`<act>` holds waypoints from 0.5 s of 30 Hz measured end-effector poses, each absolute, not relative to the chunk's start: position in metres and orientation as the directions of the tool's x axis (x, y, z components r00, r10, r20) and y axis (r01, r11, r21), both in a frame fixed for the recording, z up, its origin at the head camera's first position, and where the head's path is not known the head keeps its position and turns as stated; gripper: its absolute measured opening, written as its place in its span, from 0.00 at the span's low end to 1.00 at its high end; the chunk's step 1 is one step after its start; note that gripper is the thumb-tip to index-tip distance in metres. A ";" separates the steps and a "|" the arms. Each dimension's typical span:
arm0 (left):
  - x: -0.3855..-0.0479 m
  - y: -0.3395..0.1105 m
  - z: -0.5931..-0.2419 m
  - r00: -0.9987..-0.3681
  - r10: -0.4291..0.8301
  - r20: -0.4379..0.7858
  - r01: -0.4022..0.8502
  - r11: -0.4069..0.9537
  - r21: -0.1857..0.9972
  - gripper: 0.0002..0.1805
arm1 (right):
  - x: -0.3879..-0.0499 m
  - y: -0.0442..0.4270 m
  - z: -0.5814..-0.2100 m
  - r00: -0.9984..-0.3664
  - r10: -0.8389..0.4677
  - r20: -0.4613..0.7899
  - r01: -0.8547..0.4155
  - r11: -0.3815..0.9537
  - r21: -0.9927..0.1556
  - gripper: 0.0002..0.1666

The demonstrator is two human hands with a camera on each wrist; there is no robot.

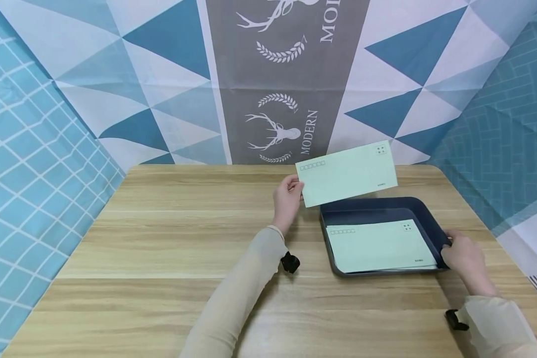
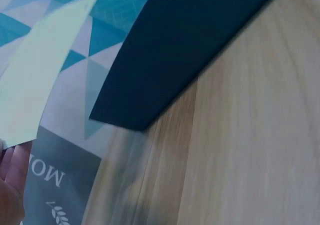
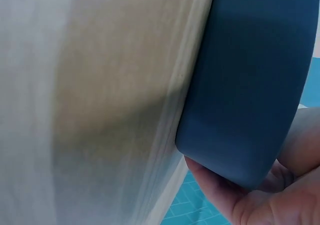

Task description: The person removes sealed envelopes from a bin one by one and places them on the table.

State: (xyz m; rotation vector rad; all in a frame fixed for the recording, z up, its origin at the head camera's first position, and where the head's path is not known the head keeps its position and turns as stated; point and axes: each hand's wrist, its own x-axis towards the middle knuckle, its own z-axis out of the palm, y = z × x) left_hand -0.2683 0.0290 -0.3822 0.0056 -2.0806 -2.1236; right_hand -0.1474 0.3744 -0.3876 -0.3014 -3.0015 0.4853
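Observation:
My left hand (image 1: 288, 198) pinches the left edge of a pale green envelope (image 1: 346, 173), which is raised and tilted above the far left corner of a dark blue tray (image 1: 367, 204). More green envelopes (image 1: 380, 247) lie in the tray, the top one face up. At the tray's right side, my right hand (image 1: 464, 254) grips the rim near the front corner. In the left wrist view the held envelope (image 2: 42, 70) rises from my fingers (image 2: 18, 167). The right wrist view has my thumb and fingers around the corner of the tray (image 3: 245, 95).
The tray stands on the right part of a wooden table (image 1: 161, 258). Behind the table hangs a patterned cloth (image 1: 286, 89) with triangles and deer heads, and blue tiled cloths flank it on both sides.

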 end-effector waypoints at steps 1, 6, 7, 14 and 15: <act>-0.270 0.028 -0.382 -0.985 -0.131 0.114 0.115 -0.006 0.993 0.12 | -0.147 0.374 -0.387 -0.977 0.207 0.053 0.179 0.930 -0.321 0.21; -0.278 0.022 -0.382 -0.976 -0.151 0.158 0.143 0.102 0.984 0.12 | -0.144 0.373 -0.386 -0.978 0.196 0.069 0.166 0.937 -0.307 0.21; -0.279 0.021 -0.382 -0.973 -0.149 0.175 0.155 0.137 0.978 0.12 | -0.143 0.373 -0.386 -0.979 0.192 0.069 0.163 0.939 -0.302 0.22; -0.283 0.020 -0.387 -0.959 -0.133 0.250 0.207 0.274 0.939 0.12 | -0.142 0.370 -0.384 -0.980 0.194 0.042 0.174 0.942 -0.286 0.24; -0.284 0.020 -0.387 -0.959 -0.136 0.247 0.203 0.276 0.940 0.12 | -0.142 0.369 -0.384 -0.981 0.191 0.041 0.172 0.943 -0.284 0.24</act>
